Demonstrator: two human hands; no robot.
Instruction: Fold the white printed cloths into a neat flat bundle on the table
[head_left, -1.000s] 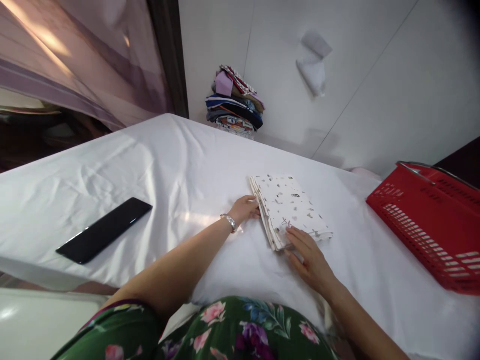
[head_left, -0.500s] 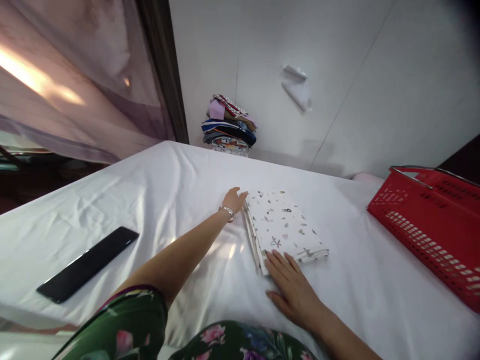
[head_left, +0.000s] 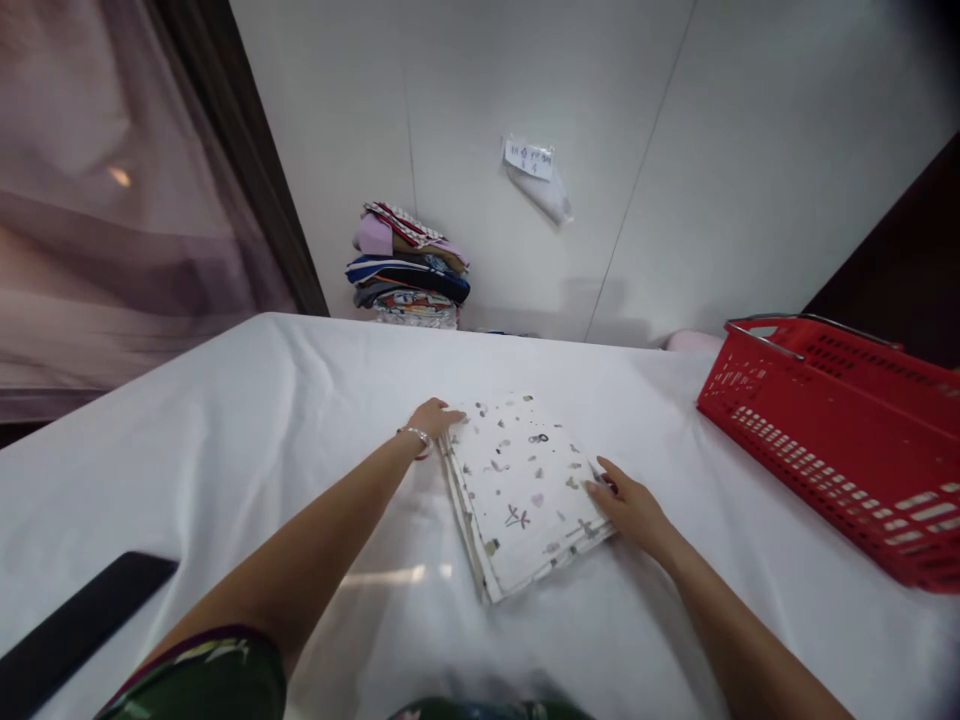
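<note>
Head: folded cloth (head_left: 521,490) lies lengthwise away; left hand (head_left: 435,418), right hand (head_left: 631,508) touch it, spread

Looks like a room in a home, set up for folding laundry. Told by a worktop (head_left: 262,420) draped in a creased white sheet, with a folded patterned cloth (head_left: 521,490) at its centre; by a stack of folded clothes (head_left: 409,270) at 11 o'clock against a plain white panelled wall (head_left: 750,150); by a red plastic basket (head_left: 832,440) at 3 o'clock; by a sheer curtain (head_left: 97,230) at 10 o'clock. Also a handwritten note (head_left: 529,160) stuck to the wall at 12 o'clock and a dark phone (head_left: 71,630) at 8 o'clock.
</note>
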